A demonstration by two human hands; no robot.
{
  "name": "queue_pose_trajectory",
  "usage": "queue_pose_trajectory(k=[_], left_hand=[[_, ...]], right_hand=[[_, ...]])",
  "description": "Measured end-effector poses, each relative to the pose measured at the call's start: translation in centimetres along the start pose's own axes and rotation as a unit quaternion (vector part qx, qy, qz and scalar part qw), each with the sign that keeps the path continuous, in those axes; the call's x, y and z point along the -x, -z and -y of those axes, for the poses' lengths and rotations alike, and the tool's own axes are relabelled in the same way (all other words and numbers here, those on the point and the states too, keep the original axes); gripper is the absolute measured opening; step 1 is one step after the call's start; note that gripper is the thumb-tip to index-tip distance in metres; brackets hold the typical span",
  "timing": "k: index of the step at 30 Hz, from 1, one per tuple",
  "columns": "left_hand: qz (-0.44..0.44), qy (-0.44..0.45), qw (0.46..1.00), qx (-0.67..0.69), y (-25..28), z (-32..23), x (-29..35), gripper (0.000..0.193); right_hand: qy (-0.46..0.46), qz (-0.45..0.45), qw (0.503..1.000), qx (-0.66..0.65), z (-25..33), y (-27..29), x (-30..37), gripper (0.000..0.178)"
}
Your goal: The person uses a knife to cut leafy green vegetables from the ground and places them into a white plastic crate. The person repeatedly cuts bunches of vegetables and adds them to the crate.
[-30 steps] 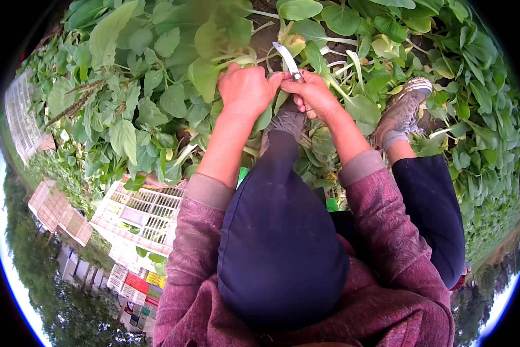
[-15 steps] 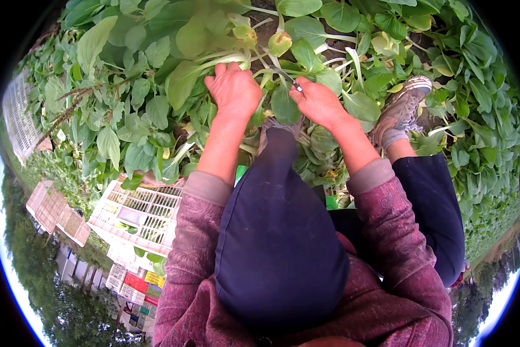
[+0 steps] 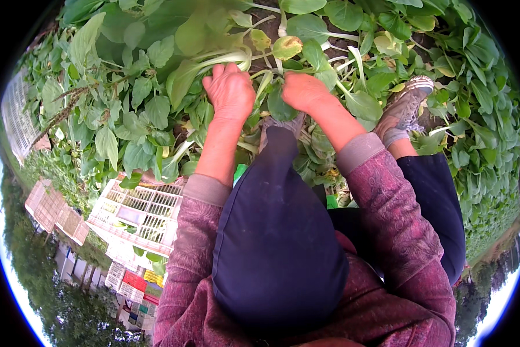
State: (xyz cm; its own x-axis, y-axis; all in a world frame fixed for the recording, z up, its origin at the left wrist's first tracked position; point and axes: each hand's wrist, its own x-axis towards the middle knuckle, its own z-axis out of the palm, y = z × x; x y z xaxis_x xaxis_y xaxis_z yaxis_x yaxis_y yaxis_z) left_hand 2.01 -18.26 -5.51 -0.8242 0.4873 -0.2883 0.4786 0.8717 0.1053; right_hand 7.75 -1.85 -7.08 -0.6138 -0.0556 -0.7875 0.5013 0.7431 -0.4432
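My left hand is closed around a leafy green, a bok choy by its look, with pale stems rising over my fingers toward the left. Beside it, a little to the right, my right hand is closed low among the stems. The knife that showed in it earlier is hidden now behind the hand and leaves. Between and just beyond both hands stands a yellowing, brown-spotted leaf. A broad green leaf hangs under my right fingers. The base of the held plant cannot be seen.
Dense leafy greens spread on the right and far side. A pale plastic crate with slatted walls stands at my lower left. My bent knee rises between my arms, and my shoe rests among plants at right.
My right hand has moved slightly left, closer to my left hand, and the knife blade has gone out of sight. My left hand stays nearly in place on the green.
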Motion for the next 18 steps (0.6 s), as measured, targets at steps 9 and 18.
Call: queue_pose_trajectory(k=[9, 18], left_hand=[[-0.002, -0.006, 0.993, 0.116, 0.6, 1.1, 0.5, 0.008], [-0.054, -0.083, 0.941, 0.325, 2.4, 0.2, 1.5, 0.017]], right_hand=[[0.018, 0.006, 1.0, -0.025, -1.8, -0.1, 1.1, 0.033], [0.038, -0.124, 0.682, -0.72, 1.4, -0.3, 2.5, 0.032]])
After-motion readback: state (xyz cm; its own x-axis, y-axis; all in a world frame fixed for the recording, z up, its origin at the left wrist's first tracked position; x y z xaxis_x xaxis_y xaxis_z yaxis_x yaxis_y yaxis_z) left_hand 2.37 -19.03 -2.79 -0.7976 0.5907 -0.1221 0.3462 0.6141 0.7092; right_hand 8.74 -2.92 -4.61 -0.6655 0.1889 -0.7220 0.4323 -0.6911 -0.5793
